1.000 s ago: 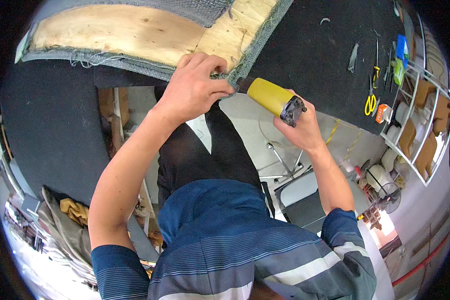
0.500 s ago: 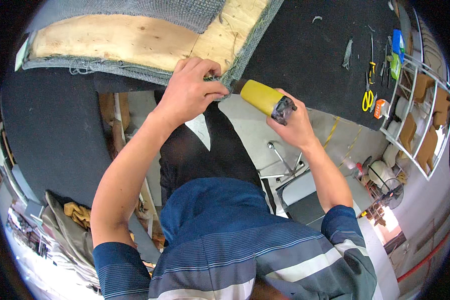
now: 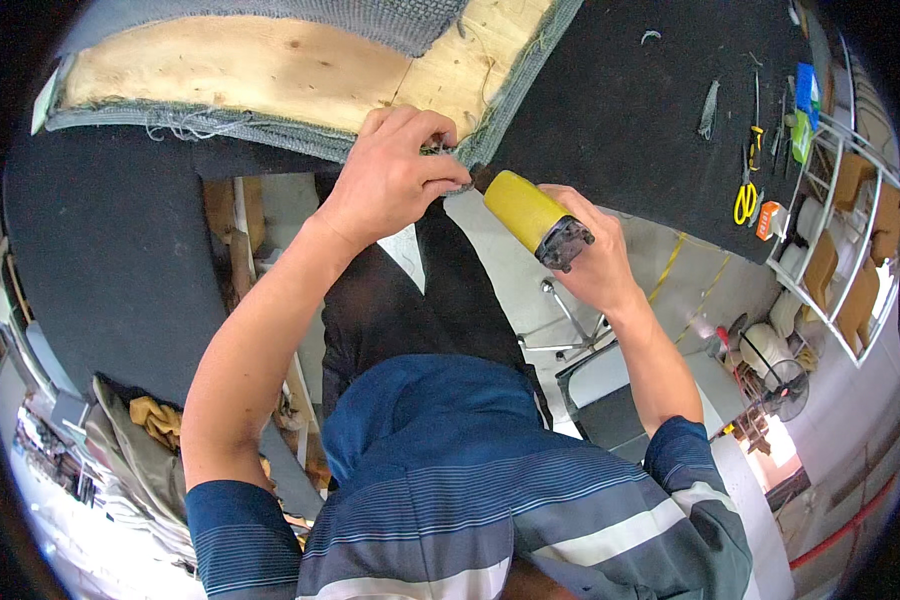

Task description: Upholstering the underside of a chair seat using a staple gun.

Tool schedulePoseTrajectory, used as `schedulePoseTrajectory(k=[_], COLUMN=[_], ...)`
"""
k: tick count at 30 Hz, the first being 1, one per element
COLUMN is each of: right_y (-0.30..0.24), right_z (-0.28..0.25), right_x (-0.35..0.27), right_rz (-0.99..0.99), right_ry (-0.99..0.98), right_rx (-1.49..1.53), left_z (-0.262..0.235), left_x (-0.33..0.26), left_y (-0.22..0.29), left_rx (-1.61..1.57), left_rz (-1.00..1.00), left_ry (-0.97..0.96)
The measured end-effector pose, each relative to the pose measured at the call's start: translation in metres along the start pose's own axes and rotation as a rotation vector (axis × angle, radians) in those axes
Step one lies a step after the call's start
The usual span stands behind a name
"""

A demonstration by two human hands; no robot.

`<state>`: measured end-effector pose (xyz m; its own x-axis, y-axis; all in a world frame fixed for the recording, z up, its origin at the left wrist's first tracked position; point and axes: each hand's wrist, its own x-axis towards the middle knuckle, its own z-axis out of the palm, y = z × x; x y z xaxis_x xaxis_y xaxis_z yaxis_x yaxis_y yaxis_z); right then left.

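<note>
A wooden panel [image 3: 240, 62] lies on the black-covered table, its edges wrapped in grey-green woven upholstery fabric [image 3: 270, 132] with frayed threads. At the panel's near right corner my left hand [image 3: 395, 170] is closed, pinching the folded fabric between thumb and fingers. My right hand [image 3: 600, 250] grips a yellow staple gun [image 3: 525, 210] with a dark rear end. The gun's dark nose meets the fabric corner right beside my left fingertips; whether it presses on it I cannot tell. The staple gun's handle is hidden by its body and my hand.
On the black table [image 3: 630, 120] at right lie yellow-handled scissors [image 3: 745, 203], a screwdriver [image 3: 755, 148], a small orange-and-white box [image 3: 771, 220] and a thread bundle [image 3: 709, 110]. A white metal rack [image 3: 820, 270] stands beyond. A swivel chair base [image 3: 568, 325] and a fan [image 3: 785, 388] are lower right.
The staple gun's nose has come closer to my left fingers at the fabric corner, and its rear end has tilted lower. My left hand keeps its pinch, slightly further right in view.
</note>
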<state>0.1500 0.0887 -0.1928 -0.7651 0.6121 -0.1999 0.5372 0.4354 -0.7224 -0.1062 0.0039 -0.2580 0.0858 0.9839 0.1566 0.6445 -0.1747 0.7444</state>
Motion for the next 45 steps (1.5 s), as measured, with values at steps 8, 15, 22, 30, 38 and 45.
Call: schedulePoseTrajectory(k=[8,15,22,30,38,45], right_y=[-0.001,-0.010,-0.013,-0.028,-0.024,-0.046], right_z=[0.006,0.015,0.023,0.038,0.053,0.078], right_x=[-0.004,-0.024,-0.023,-0.023,-0.041,-0.054], right_rz=[0.074,0.270,0.228,0.287,0.418,0.469], right_ry=[0.036,0.050,0.057,0.140,0.226,0.407], right_rx=[0.035,0.223,0.181,0.007,0.333,0.436], left_z=[-0.001,-0.003,-0.004,-0.001,-0.016,-0.013], left_x=[-0.001,0.003,0.003,0.004,0.013,0.016], left_y=[-0.001,0.000,0.000,-0.006,-0.018,-0.019], left_rx=[-0.003,-0.005,-0.021,-0.006,-0.085,-0.075], left_rz=[-0.024,-0.006,-0.019,0.001,0.063,0.101], left_ry=[-0.010,-0.028,-0.051,-0.044,-0.145,-0.142])
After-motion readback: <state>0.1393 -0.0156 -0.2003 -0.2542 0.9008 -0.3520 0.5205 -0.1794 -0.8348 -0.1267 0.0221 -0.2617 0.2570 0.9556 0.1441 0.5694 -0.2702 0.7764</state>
